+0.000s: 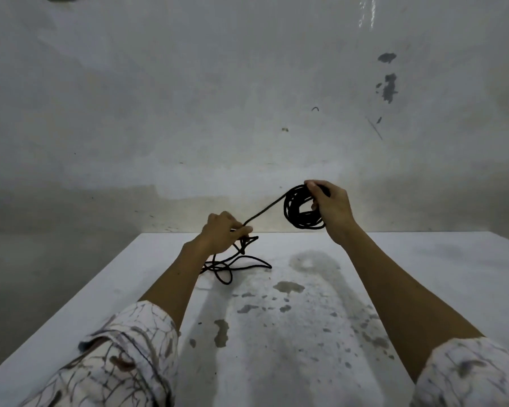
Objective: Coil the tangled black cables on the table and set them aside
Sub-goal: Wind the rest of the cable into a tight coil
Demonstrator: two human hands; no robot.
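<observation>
**Two hands, one black cable**

The right hand [331, 205] is up in the air, above the far edge of the white surface [423, 274]. Its fingers and thumb are curled round a coil [301, 210] of black cable. The coil is round, with many loops, and it hangs from the hand without touching the surface.

One straight piece of cable [265, 210] runs from the coil down to the left hand [224, 233]. The left hand is lower and a bit nearer. Its thumb and fingers pinch the cable tight.

Below the left hand, the rest of the cable lies in a loose tangle [235, 264] on the surface. A few loops cross over each other there.

The surface has grey stains [288, 286] on it. Behind it is a pale, marked wall [247, 98]. Both arms have rolled-up patterned sleeves [124, 356].
</observation>
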